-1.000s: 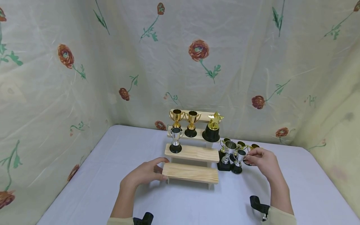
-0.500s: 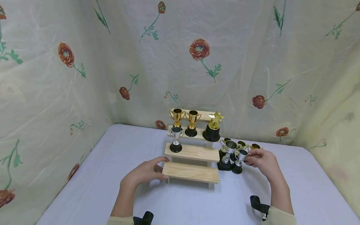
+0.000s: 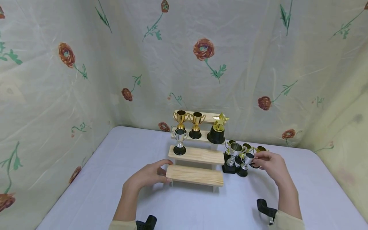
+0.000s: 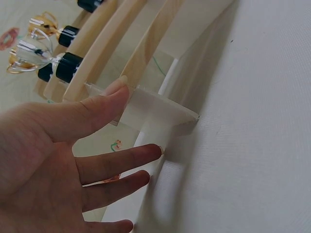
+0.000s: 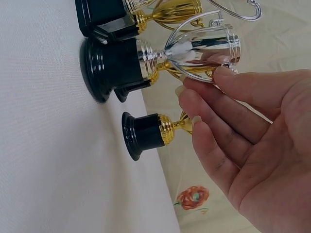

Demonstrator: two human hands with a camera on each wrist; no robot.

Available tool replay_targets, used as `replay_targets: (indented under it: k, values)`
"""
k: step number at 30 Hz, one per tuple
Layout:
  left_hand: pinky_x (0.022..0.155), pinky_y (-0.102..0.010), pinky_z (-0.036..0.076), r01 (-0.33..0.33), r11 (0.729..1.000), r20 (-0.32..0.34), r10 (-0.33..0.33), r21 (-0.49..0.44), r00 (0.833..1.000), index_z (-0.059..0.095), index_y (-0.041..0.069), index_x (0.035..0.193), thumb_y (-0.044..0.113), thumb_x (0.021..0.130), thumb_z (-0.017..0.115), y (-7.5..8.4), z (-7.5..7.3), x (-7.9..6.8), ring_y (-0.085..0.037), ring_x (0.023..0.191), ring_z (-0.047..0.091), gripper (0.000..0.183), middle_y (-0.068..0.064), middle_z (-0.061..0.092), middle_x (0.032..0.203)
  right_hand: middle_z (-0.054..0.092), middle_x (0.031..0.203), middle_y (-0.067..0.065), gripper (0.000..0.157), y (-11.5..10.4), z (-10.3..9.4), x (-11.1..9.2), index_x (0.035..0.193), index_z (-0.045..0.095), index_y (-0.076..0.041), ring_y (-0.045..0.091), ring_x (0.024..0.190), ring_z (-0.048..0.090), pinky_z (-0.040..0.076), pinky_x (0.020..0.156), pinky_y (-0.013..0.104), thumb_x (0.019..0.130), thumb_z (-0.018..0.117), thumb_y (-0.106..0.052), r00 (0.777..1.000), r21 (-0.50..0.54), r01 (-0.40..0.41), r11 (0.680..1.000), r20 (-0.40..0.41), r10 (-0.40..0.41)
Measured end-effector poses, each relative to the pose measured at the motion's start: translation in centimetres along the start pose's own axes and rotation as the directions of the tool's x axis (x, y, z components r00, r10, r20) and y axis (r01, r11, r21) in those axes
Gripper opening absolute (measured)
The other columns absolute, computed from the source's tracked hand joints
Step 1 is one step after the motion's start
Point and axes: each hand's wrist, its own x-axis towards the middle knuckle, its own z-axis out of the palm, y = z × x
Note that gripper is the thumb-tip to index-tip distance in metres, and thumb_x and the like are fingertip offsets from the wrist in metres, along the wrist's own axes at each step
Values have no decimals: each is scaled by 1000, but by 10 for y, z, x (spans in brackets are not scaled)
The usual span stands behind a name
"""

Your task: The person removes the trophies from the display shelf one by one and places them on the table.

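Note:
In the head view, my right hand (image 3: pixel 269 165) pinches a handle of a small silver trophy cup (image 3: pixel 246 160) between thumb and fingertips. That trophy leans slightly right, its black base low at the table; the right wrist view shows the same silver trophy (image 5: pixel 204 46) up close. My left hand (image 3: pixel 146 175) is at the left end of the lowest step of the wooden tiered stand (image 3: pixel 195 175). In the left wrist view its thumb (image 4: pixel 104 104) touches the step's end, and the other fingers (image 4: pixel 121 160) stay straight and spread.
On the stand are two gold cups (image 3: pixel 197 118), a gold star trophy (image 3: pixel 219 123) and a silver cup (image 3: pixel 180 135). Beside its right end, a larger silver trophy (image 3: pixel 235 150) and several gold cups (image 3: pixel 260 149) crowd together behind the pinched one. Floral curtains surround the white table (image 3: pixel 95 191).
The top of the pinched silver trophy has tipped a little to the right along with my right hand, its base staying about in place. My left hand has not moved.

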Motion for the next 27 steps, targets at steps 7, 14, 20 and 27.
replay_targets:
  k: [7,14,20,27]
  values:
    - [87,-53,50,-3,1000,4,3,-10,1000,55,39,132,35,80,82,1,-1,-1,-27,109,65,58,-9,71,120,76,96,18,31,0,0,0,118,64,8,8,75,71,55,69,29,95,64,-13,1000,-5,10,1000,-17,-10]
    - [88,-54,50,4,1000,1,-4,-9,1000,55,39,132,35,80,82,2,0,-1,-28,110,65,59,-9,71,120,75,101,18,31,-1,2,1,118,65,7,11,79,73,54,70,27,95,64,-13,1000,-7,4,1000,-6,-4]
    - [86,-54,50,7,1000,-3,-7,-12,1000,56,39,132,34,80,82,2,0,0,-27,108,65,58,-9,71,119,74,104,18,33,0,1,0,120,64,4,6,80,67,52,70,26,93,66,-14,1000,-53,16,998,24,-14]
    - [86,-53,50,9,1000,1,-9,-6,1000,55,39,131,35,80,82,1,0,-1,-27,108,65,58,-8,71,119,73,111,19,35,-4,-4,-3,121,65,0,10,87,66,52,74,31,94,67,-21,998,-128,54,990,22,-52]
